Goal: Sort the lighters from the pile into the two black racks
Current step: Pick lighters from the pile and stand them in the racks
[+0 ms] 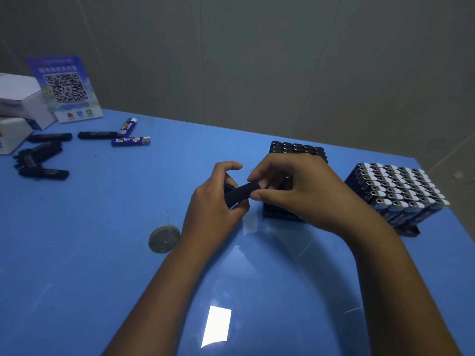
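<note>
A black lighter [237, 194] lies between my two hands above the blue table. My left hand [217, 201] grips its near end, and my right hand [293, 187] pinches its far end with thumb and forefinger. Behind my right hand stands a black rack [298, 150] filled with black lighters, mostly hidden by that hand. To the right, a second rack [397, 195] holds several blue lighters with silver tops. The pile [41, 158] of loose black lighters lies at the far left, with two blue lighters [129, 136] beside it.
A QR-code sign [65, 89] and white boxes [19, 104] stand at the far left corner of the blue table [102, 227]. A round grey disc [164, 238] lies left of my left forearm. The table's right edge runs close past the blue-lighter rack.
</note>
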### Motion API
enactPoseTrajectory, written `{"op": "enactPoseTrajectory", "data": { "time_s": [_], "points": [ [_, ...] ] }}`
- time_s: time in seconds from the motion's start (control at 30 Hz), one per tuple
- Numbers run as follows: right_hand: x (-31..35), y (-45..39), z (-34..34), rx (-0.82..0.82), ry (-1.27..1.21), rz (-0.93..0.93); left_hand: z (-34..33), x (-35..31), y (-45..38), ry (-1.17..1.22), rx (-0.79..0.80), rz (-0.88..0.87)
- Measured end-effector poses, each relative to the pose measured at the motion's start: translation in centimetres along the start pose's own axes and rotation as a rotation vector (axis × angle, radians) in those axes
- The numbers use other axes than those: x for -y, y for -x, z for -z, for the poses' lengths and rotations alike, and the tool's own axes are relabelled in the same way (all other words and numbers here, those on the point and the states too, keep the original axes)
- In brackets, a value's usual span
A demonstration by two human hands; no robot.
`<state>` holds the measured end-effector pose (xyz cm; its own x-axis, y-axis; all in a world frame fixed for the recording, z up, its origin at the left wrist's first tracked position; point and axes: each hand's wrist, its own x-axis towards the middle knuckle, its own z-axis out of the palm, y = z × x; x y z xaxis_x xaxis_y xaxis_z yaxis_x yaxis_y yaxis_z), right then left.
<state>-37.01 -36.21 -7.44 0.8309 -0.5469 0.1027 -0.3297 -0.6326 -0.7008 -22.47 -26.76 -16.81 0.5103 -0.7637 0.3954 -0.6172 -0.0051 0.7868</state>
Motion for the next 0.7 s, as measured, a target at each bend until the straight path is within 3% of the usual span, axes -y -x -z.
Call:
{"op": "enactPoseTrajectory", "data": {
  "time_s": [0.27,0.4,0.7],
  "points": [
    [0.0,0.3,0.7,0.006,0.000,0.055,-0.1,0.1,-0.1,-0.054,0.007,-0.049],
    [-0.1,0.7,1.8,-0.066,0.013,0.080,-0.1,0.3,-0.1,-0.047,-0.023,-0.062],
    [-1.2,1.8,4.2,-0.111,0.044,0.026,-0.1,0.3,-0.1,-0.026,-0.056,-0.082]
  ]
}}
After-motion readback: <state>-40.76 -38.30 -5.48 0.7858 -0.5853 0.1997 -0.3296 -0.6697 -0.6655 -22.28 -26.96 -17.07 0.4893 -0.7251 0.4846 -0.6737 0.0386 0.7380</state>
